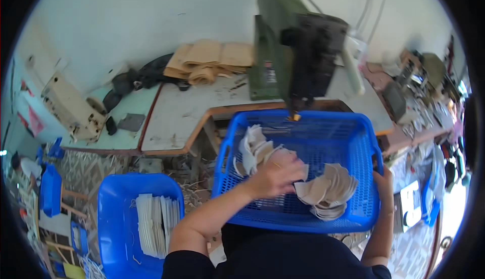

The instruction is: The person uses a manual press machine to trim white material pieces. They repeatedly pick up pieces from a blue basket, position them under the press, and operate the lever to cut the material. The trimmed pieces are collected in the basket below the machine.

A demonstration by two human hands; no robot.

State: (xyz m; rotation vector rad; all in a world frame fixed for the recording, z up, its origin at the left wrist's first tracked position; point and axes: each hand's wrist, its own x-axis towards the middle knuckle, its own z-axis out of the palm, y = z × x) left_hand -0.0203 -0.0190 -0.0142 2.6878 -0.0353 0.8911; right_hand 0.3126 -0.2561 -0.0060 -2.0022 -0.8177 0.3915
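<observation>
A blue plastic basket (303, 223) with perforated walls sits in front of me, over my lap and against the bench's front edge. Stacks of curved, cut beige pieces lie inside it, one stack (252, 147) at the left and another (331, 188) nearer the right front. My left hand (278, 174) is down in the basket between these stacks, its fingers closed around some beige pieces; a pale edge shows by the fingertips. At the right side my right hand (384, 180) grips the basket's rim at the handle, with the fingers partly hidden.
Right behind the basket stands a green and black sewing machine (275, 52), its head above the far rim. Folded tan sheets (212, 59) lie on the bench. At my left, a blue tub (108, 203) holds rows of white strips. Tools and scraps crowd the right-hand bench (414, 132).
</observation>
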